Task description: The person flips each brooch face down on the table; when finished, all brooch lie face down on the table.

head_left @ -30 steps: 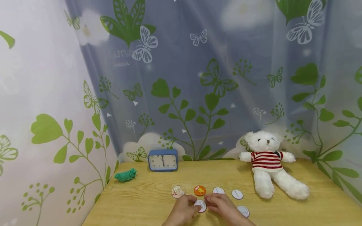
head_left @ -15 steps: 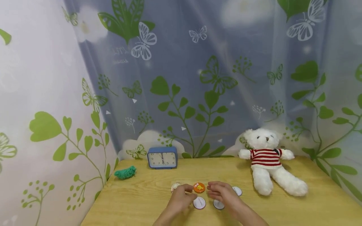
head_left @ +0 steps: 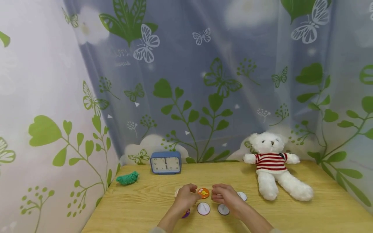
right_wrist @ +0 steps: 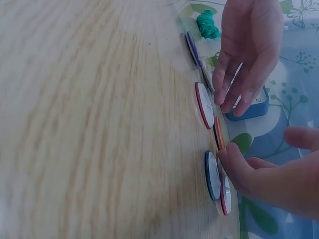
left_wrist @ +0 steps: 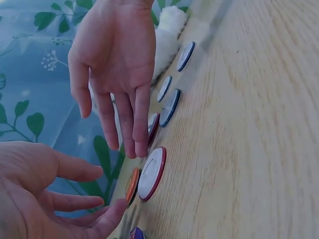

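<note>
An orange pin badge point(head_left: 203, 193) with a yellow figure lies face up between my two hands. My left hand point(head_left: 186, 196) hovers at its left with fingers loosely bent, its thumb tip overlapping the badge's edge in the head view. On the other side, my right hand point(head_left: 226, 196) has its fingers extended, palm facing inward. Neither hand grips anything. Closer to me lies a badge with its white pin side up point(head_left: 203, 208), and a similar one point(head_left: 223, 209) is below the right hand. Partly covered by the left arm is a purple badge point(head_left: 186, 213).
Another white-backed badge point(head_left: 242, 196) shows right of the right hand; a pale badge point(head_left: 176, 193) peeks out behind the left. Farther back stand a blue clock point(head_left: 165, 162) and a green yarn bundle point(head_left: 127, 178). A white teddy bear point(head_left: 271, 166) sits at the right.
One second ago both hands were at the nearer white-backed badge, left thumb on it. They have since parted from it and moved forward to either side of the orange badge.
</note>
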The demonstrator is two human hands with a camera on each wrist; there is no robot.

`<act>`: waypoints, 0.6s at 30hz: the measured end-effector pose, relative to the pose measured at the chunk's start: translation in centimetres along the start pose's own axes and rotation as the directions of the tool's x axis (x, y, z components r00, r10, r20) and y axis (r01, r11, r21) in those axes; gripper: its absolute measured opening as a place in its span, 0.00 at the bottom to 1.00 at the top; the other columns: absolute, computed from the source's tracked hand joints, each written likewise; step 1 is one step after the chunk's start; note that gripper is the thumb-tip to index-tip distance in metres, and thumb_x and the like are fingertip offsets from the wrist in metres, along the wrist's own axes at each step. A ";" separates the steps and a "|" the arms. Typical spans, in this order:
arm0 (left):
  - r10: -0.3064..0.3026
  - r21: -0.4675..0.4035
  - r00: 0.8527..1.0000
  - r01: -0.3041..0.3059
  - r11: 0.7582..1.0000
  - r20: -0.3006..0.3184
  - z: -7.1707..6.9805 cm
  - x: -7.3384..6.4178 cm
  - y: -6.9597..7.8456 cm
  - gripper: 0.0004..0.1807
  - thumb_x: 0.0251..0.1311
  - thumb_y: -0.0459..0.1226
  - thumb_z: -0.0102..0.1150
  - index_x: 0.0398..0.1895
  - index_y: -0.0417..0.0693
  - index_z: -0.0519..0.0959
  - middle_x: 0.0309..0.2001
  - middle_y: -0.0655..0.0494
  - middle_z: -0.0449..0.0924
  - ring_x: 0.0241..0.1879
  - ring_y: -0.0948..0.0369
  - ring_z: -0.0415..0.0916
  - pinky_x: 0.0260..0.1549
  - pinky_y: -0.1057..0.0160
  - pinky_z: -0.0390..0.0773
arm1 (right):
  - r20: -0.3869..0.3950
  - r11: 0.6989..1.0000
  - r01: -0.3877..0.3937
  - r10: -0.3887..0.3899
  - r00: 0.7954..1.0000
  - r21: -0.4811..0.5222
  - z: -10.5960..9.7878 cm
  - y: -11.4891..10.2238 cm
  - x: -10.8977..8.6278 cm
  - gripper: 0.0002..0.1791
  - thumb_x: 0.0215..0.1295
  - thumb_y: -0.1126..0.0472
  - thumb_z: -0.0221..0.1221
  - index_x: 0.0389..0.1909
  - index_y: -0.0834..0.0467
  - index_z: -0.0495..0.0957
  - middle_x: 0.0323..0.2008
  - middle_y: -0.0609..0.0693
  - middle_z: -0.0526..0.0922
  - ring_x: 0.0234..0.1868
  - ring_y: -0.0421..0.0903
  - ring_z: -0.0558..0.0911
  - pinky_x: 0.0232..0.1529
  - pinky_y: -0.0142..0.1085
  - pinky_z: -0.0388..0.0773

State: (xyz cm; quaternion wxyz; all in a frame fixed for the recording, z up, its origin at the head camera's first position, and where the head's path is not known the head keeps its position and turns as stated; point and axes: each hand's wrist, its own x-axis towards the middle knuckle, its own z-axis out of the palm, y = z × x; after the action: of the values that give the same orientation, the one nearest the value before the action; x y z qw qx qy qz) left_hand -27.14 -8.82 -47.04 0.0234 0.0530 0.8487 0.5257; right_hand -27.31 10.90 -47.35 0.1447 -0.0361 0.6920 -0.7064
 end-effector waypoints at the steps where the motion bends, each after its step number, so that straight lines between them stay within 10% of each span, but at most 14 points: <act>1: 0.002 0.004 1.000 -0.002 1.000 -0.002 0.0 0.1 0.0 0.25 0.56 0.28 0.68 0.58 0.27 0.77 0.49 0.38 0.79 0.34 0.59 0.79 0.35 0.60 0.84 | -0.005 1.000 0.002 -0.002 1.000 -0.001 0.0 0.0 0.1 0.32 0.78 0.62 0.48 0.70 0.83 0.57 0.64 0.78 0.70 0.62 0.65 0.78 0.64 0.51 0.79; 18: 0.041 0.081 0.998 -0.038 0.996 -0.037 1.5 1.2 -0.5 0.24 0.49 0.23 0.68 0.52 0.23 0.78 0.47 0.34 0.83 0.42 0.49 0.82 0.40 0.55 0.87 | -0.062 0.997 0.035 -0.039 0.997 -0.066 1.2 0.9 1.7 0.27 0.74 0.65 0.50 0.64 0.83 0.62 0.51 0.72 0.82 0.44 0.50 0.85 0.51 0.43 0.86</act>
State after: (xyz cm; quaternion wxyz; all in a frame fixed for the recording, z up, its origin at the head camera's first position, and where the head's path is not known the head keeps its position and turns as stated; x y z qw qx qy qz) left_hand -28.23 -7.54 -48.11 -0.0056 0.0606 0.8682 0.4925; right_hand -28.50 9.31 -48.44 0.1082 -0.0311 0.7180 -0.6869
